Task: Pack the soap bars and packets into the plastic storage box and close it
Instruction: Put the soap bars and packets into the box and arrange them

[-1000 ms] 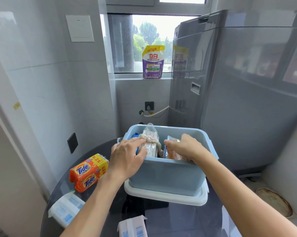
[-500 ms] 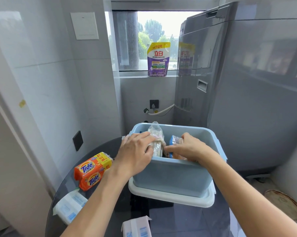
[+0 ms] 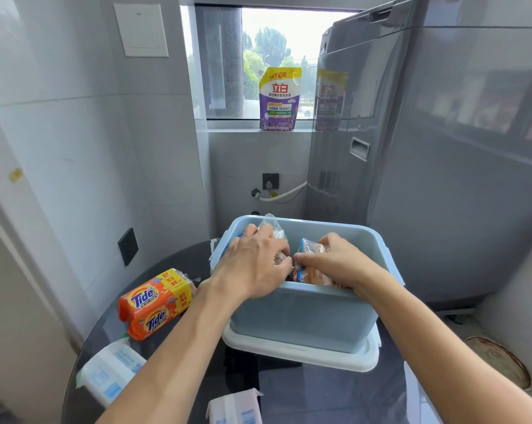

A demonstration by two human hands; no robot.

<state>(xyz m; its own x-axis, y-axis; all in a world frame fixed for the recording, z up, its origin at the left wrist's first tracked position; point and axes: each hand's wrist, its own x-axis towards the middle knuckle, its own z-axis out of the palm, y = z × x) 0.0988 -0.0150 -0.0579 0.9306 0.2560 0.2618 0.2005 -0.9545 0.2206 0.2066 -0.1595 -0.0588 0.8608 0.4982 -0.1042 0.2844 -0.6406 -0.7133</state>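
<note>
In the head view, packing is judged as being partly done: wrapped packets (image 3: 312, 267) are already being held inside the blue storage box (image 3: 304, 316) at centre frame, while orange soap bars (image 3: 156, 302) and two white packets (image 3: 110, 370) are being left on the desk (image 3: 320, 393) at lower left. The white lid (image 3: 298, 356) is being kept beneath the box. The left hand (image 3: 255, 266) is being curled around a clear bag (image 3: 274, 228); the right hand (image 3: 335, 261) is being closed on the packets.

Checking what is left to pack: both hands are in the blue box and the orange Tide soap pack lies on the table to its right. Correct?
Not quite. In the head view the Tide soap pack lies left of the blue box, not right. Both the left hand and right hand are in the box.
</note>
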